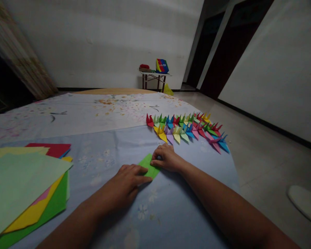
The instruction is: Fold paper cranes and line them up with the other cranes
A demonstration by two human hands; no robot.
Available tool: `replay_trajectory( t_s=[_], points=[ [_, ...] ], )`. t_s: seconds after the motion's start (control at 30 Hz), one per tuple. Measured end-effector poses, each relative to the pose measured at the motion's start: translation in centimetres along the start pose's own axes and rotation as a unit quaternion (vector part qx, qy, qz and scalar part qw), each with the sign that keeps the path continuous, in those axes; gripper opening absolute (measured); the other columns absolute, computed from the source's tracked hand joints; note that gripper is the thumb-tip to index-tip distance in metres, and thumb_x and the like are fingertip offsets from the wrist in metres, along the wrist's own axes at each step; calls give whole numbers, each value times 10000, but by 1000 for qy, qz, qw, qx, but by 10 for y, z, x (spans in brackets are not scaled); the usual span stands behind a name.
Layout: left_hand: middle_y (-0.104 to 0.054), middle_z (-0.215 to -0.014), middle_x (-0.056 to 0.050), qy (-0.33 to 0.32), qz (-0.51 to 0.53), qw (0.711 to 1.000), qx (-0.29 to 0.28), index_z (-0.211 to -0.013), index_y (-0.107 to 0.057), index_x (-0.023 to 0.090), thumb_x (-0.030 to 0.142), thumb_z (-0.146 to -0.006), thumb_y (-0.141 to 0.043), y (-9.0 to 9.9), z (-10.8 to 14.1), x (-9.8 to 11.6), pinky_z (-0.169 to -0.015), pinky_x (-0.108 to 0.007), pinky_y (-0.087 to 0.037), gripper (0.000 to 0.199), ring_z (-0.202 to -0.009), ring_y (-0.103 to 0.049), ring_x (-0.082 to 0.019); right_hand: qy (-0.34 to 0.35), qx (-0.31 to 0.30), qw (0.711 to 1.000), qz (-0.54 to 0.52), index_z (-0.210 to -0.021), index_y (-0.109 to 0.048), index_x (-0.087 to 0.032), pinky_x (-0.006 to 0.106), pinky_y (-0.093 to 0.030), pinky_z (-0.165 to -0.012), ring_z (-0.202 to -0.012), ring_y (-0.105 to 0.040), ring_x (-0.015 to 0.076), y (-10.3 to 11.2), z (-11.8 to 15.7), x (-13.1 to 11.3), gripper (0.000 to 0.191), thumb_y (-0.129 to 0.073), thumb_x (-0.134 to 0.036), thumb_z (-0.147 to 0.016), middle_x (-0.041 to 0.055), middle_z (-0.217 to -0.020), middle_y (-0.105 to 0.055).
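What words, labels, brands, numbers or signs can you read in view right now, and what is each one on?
Red, yellow and blue package on the small back table: white lettering, too small and blurred to quote.
Green paper under the hands: no writing visible.
Stacked coloured sheets: no writing visible.
Nothing else in view carries text I can make out.

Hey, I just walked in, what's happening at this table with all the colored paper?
A person has both hands on a small folded piece of green paper: the left hand holds it down, and the right hand has its fingertips at the upper right part. Folded paper cranes in many colors stand in rows beyond the right hand. To the left lies a loose stack of colored sheets, a pale green one on top. It all sits on a flowered blue cloth.
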State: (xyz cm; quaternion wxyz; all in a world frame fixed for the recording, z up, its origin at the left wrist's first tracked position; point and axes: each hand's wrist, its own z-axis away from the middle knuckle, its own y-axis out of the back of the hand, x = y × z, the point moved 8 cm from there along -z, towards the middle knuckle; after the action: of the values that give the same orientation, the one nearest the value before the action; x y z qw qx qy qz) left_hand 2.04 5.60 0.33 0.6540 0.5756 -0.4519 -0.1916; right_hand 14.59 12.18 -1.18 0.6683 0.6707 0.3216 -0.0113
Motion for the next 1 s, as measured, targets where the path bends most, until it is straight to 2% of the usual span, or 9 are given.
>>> replay_trajectory(
  t_s=[0.17,0.33,0.53,0.73,1.0],
  points=[
    [-557,-1128,-30,43,6,999,21,-1194,-457,251,44,-711,-418,4,-1,-1,-937,-373,-340,526,-1036,-467,-195,1,3,1000,0,-802,-655,-222,340,-255,-800,-923,-441,204,1,0,-1,202,-638,-415,-744,30,-869,-585],
    [-546,-1140,-25,35,-47,998,-13,-1251,-430,313,75,-719,-440,0,-7,13,-920,-415,-324,583,-1023,-462,-226,6,12,1000,-3,-794,-651,-221,338,-256,-802,-915,-441,202,1,1,-1,202,-639,-415,-741,27,-861,-583],
    [-533,-1206,-40,49,-80,995,-25,-1233,-472,309,117,-735,-456,-4,-10,13,-915,-433,-308,534,-1067,-448,-249,6,18,1000,0,-790,-648,-220,336,-253,-807,-915,-435,196,-1,1,1,194,-641,-408,-740,25,-856,-573],
    [-460,-1353,21,56,-63,995,-52,-1268,-441,295,97,-714,-428,-7,-11,15,-925,-429,-281,588,-1119,-418,-238,-33,22,999,10,-821,-647,-231,342,-251,-811,-954,-417,206,2,1,6,235,-659,-442,-716,27,-889,-551],
    [-472,-1346,23,68,-53,995,-45,-1252,-473,287,89,-702,-421,-6,-10,14,-936,-428,-275,587,-1124,-421,-235,-81,34,996,7,-802,-662,-247,332,-249,-795,-960,-420,214,4,0,15,300,-651,-524,-688,27,-889,-557]
  ],
)
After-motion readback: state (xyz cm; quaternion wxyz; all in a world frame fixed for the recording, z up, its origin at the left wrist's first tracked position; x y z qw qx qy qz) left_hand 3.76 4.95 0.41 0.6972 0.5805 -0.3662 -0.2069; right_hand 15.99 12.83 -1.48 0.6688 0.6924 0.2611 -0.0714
